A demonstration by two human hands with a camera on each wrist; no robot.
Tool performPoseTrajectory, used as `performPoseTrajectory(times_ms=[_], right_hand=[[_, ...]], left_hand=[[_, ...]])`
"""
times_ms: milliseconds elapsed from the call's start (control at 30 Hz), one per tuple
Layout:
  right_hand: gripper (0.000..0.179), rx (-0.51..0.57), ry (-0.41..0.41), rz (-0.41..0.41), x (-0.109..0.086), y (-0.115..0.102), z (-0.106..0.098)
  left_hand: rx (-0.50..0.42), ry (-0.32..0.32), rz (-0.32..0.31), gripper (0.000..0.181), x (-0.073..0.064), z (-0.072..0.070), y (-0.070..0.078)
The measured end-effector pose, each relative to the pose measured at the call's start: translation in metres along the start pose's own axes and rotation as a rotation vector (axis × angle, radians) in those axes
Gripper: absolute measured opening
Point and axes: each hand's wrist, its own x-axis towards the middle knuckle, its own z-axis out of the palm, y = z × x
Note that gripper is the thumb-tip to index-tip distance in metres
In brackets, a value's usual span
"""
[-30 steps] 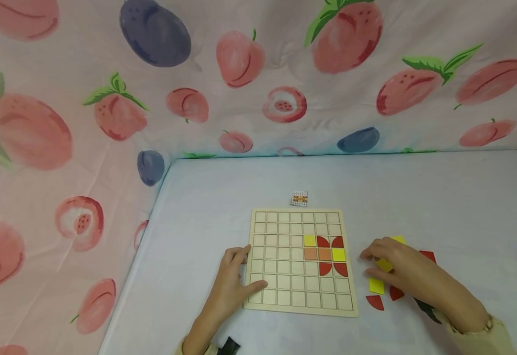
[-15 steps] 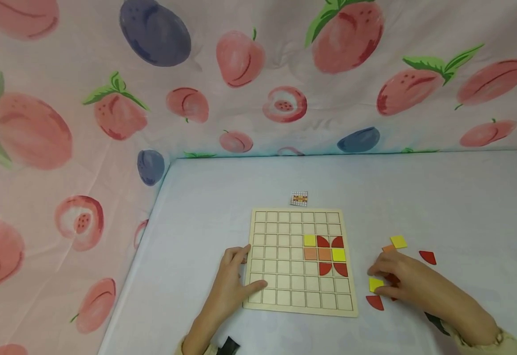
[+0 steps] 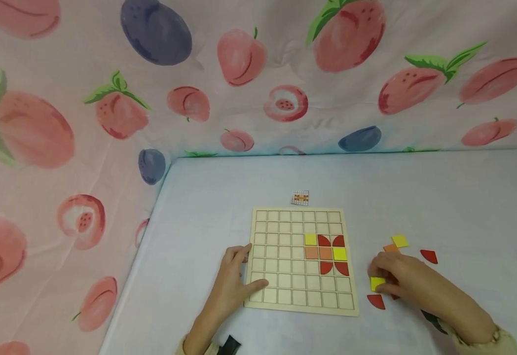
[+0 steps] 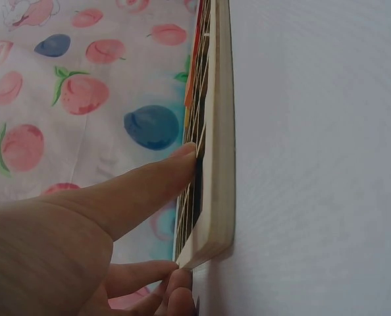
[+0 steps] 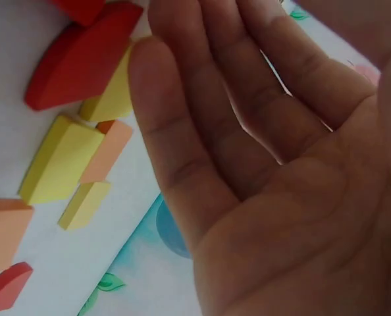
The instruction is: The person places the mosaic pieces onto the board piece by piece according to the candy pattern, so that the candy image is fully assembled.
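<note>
A pale wooden grid board lies on the table in the head view. My left hand holds its left side, thumb on the face and other fingers at the edge; the left wrist view shows the thumb pressing on the grid. To the right of the board, my right hand is lowered over loose tiles. Its thumb and forefinger lie around a yellow square tile, which sits on the table; contact is hard to tell. In the right wrist view its fingers are extended, gently bent, beside several tiles.
Yellow, orange and red tiles fill several cells at the board's right. A small pattern card lies behind the board. Around the right hand are an orange tile, another yellow tile, and red quarter-round tiles. Fruit-print cloth stands behind.
My right hand has drawn back toward the near side, uncovering an orange tile and coming down around the near yellow tile. The left hand keeps its place on the board.
</note>
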Motion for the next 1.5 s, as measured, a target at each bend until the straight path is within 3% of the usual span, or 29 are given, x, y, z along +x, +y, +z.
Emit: performPoseTrajectory(times_ms=[267, 500, 767, 1500], right_hand=[[0.024, 0.010, 0.065, -0.046, 0.005, -0.008, -0.004], [0.018, 0.027, 0.045, -0.020, 0.019, -0.022, -0.011], [0.022, 0.060, 0.159, -0.157, 0.036, -0.040, -0.005], [0.016, 0.126, 0.065, -0.202, 0.078, -0.065, 0.019]], left_hand=[[0.001, 0.001, -0.005, 0.087, 0.000, -0.001, 0.002], [-0.008, 0.001, -0.007, 0.087, 0.000, 0.000, 0.002], [-0.012, 0.000, -0.006, 0.087, 0.000, 0.000, 0.003], [0.000, 0.007, 0.007, 0.086, 0.000, 0.000, 0.001]])
